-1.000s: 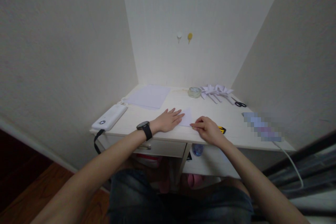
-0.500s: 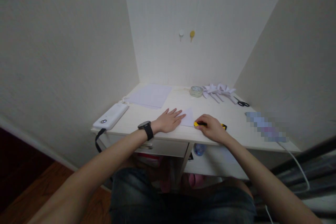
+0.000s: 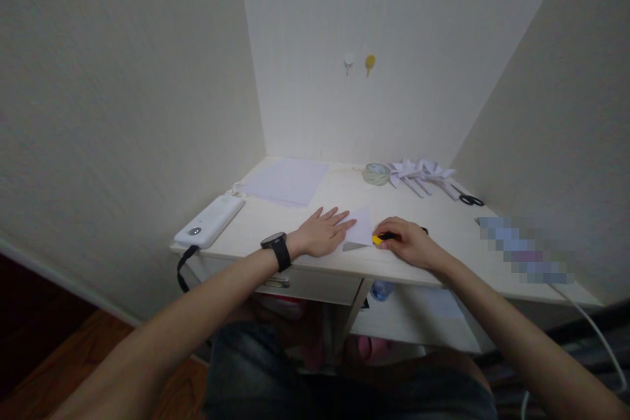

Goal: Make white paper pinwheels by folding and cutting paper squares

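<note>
My left hand (image 3: 322,235), a black watch on its wrist, lies flat with fingers spread on a small folded sheet of white paper (image 3: 360,230) near the desk's front edge. My right hand (image 3: 409,241) is closed around a yellow and black utility knife (image 3: 384,237), its yellow tip touching the paper's right edge. The lower right corner of the paper is lifted a little off the desk.
The pale wooden desk (image 3: 275,223) sits in a wall niche. On it lie a white power bank (image 3: 210,221) at the left, a paper stack (image 3: 288,180), a tape roll (image 3: 377,174), folded paper pinwheels (image 3: 420,174), black scissors (image 3: 471,199) and a white cable (image 3: 598,335).
My right hand picked up the yellow knife and brought its tip to the paper's right edge. The left hand stayed flat on the paper. The view shifted slightly.
</note>
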A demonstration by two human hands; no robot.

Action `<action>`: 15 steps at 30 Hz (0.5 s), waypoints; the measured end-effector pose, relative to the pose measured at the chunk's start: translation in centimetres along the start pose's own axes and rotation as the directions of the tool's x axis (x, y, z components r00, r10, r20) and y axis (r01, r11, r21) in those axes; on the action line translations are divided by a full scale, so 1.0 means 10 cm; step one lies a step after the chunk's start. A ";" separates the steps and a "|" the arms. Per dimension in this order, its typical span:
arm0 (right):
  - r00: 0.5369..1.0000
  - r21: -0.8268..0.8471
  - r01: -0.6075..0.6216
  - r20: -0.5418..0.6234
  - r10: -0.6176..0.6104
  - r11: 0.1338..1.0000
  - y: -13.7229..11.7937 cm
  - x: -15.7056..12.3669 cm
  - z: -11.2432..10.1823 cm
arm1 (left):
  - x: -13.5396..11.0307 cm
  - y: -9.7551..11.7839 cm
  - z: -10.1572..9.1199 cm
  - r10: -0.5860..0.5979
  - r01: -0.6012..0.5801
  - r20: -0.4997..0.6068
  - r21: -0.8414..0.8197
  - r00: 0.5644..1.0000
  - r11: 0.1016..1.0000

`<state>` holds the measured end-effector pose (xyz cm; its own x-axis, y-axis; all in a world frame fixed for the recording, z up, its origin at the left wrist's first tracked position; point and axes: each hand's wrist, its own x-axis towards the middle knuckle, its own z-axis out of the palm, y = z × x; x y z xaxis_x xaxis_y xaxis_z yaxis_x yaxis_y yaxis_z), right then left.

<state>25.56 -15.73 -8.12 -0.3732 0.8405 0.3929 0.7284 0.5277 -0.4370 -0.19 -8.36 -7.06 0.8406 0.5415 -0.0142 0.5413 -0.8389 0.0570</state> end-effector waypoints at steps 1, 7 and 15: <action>1.000 0.007 -0.001 0.007 0.001 1.000 -0.01 0.00 -0.01 | 0.00 0.00 0.01 0.003 -0.003 -0.004 -0.002 1.000 1.000; 0.996 0.048 0.018 0.089 -0.023 0.999 -0.05 0.02 -0.12 | 0.00 -0.02 0.05 0.002 -0.003 -0.051 -0.010 0.999 1.000; 0.979 0.041 -0.179 0.107 0.174 0.983 0.31 -0.19 -0.41 | -0.02 -0.01 0.04 -0.021 0.015 -0.101 -0.061 0.995 0.998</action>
<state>30.93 -16.21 -6.92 -0.3004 0.9276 0.2222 0.7592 0.3735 -0.5330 -0.40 -8.46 -7.49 0.8228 0.5618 0.0855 0.5516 -0.8258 0.1180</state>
